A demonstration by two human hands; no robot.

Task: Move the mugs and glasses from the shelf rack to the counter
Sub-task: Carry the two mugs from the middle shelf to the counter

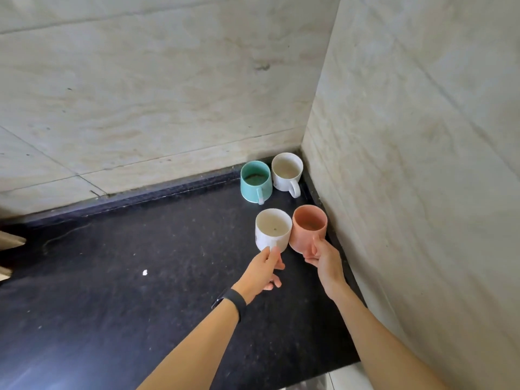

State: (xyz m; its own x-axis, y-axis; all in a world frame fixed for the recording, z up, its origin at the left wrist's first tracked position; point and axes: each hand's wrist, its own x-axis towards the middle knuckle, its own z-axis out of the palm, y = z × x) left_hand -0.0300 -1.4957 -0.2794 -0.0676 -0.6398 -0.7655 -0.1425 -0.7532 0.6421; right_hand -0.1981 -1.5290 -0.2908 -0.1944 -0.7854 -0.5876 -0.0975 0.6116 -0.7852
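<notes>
We place two mugs on the counter (pixel 140 277): left grip (pixel 267 267) pinches the white mug (pixel 271 230) handle, right grip (pixel 322 263) grasps the pink mug (pixel 308 225), each just ahead. Next we seat both bases, then release

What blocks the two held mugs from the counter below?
Nothing visible. The white mug in the left hand and the pink mug in the right hand are over bare counter; the teal mug stands farther back.

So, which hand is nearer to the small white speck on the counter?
Left. The left hand, holding the white mug, is right of the speck; the right hand, holding the orange mug, is farther right.
</notes>
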